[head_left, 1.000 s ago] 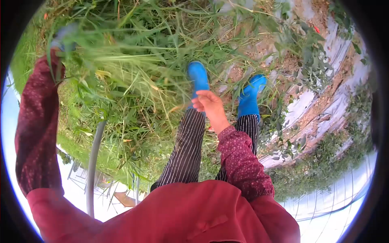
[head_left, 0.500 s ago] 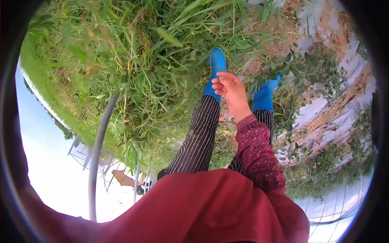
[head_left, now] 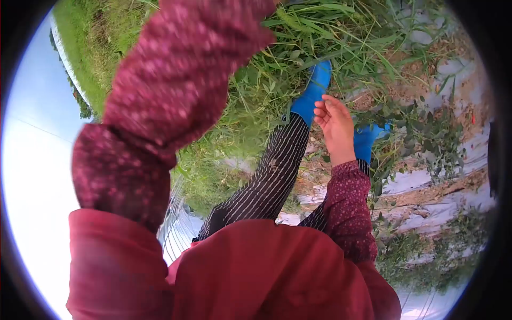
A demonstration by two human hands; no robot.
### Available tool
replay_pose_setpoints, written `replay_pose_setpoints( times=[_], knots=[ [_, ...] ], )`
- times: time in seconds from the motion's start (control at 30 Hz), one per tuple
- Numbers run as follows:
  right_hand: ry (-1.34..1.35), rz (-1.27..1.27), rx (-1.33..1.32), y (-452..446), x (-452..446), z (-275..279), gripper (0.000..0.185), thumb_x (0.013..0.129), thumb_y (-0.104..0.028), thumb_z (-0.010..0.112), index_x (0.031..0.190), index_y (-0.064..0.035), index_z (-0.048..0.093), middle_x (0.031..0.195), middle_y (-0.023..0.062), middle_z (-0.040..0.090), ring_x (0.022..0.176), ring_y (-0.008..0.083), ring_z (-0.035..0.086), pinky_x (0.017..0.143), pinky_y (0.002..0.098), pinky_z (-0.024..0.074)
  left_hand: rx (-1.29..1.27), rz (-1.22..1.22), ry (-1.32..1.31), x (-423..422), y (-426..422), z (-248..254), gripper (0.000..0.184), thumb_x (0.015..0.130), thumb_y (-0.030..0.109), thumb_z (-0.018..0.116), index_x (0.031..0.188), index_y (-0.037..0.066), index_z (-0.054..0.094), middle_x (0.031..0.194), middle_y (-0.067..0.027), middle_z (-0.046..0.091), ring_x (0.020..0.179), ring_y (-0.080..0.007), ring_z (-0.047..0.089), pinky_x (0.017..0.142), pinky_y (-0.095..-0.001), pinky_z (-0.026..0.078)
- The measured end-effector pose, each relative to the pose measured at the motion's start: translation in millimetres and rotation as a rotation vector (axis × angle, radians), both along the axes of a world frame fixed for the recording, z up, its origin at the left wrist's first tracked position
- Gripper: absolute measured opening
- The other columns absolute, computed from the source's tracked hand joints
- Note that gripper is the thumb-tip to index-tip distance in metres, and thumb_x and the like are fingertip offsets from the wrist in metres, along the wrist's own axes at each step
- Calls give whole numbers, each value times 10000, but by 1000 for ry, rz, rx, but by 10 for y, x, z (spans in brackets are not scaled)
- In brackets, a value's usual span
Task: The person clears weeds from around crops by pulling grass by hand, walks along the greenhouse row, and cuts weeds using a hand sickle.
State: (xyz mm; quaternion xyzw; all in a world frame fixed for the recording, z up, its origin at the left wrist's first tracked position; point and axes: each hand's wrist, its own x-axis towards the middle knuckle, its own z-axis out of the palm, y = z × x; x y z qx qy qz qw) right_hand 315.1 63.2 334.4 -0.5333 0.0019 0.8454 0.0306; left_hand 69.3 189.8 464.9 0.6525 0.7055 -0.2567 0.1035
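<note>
Right hand, half-curled and empty, hovers between blue boots amid grass. Left hand and its grip are out of view.

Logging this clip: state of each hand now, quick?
Left hand: out of view, cannot be told.
Right hand: open, loosely curled, nothing seen in it.

Speckled maroon sleeves join a red top, striped trousers, blue boots.
</note>
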Motion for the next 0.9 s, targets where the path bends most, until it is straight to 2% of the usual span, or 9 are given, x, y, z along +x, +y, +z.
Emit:
replay_pose_setpoints(
  times=[0.1,0.13,0.17,0.2,0.33,0.47,0.67,0.73,0.9],
  knots=[
    [33,39,3,94,59,-27,196,890,-130,508,1048,-21,542,893,80,609,754,130,582,657,253,477,211,181,-213,545,-1322,-302,225,769,256,584,873,56,581,944,-115,603,988,-276,562,863,-453,435],
    [23,49,-16,60,66,-11,195,890,-131,509,1047,-22,543,890,79,608,755,130,582,658,252,476,44,369,-282,643,-1826,-380,229,780,249,581,918,65,575,992,-100,592,1063,-279,518,939,-503,361],
    [-8,54,-16,110,50,54,190,889,-125,511,1044,-20,544,873,77,607,732,131,582,643,250,479,-211,533,-267,678,-2256,-374,283,774,273,607,970,75,559,1065,-97,584,1027,-268,539,885,-398,438],
    [-15,89,-35,88,89,62,210,887,-126,510,1064,-18,539,885,72,602,744,129,576,650,250,478,-459,945,-227,655,-2427,-299,361,776,304,625,1031,58,558,1083,-127,590,1019,-276,554,894,-375,433],
    [7,172,-53,17,111,-25,263,881,-131,512,1116,-13,524,918,61,591,775,123,565,663,248,478,-249,1932,150,251,-3744,-334,455,788,359,624,1102,37,559,1149,-160,561,990,-268,580,904,-330,426],
    [21,187,-54,17,40,-64,241,880,-126,516,1095,-18,532,896,59,592,758,124,563,655,246,476,-274,1420,66,-263,-5652,-667,558,728,468,652,1067,29,587,1065,-161,609,979,-299,586,864,-354,441],
    [-17,255,-58,36,-6,-90,188,883,-118,514,1044,-28,547,863,57,595,732,123,563,638,244,475,-516,1149,197,-821,-5022,-1325,371,855,314,493,1088,37,571,1059,-168,603,979,-290,583,854,-395,443],
    [-30,268,-61,-1,-27,-59,183,885,-117,512,1043,-32,548,856,54,594,729,121,562,637,242,474,-990,638,178,-1134,-4649,-1444,360,875,306,458,1128,71,561,1022,-134,614,937,-263,595,847,-388,444],
    [-24,294,-84,24,-63,-35,189,884,-122,517,1045,-27,541,850,54,594,722,127,565,647,256,470,-774,937,170,-1779,-4402,-1769,336,865,289,472,1097,69,574,992,-132,619,908,-260,598,816,-382,450]
  ],
)
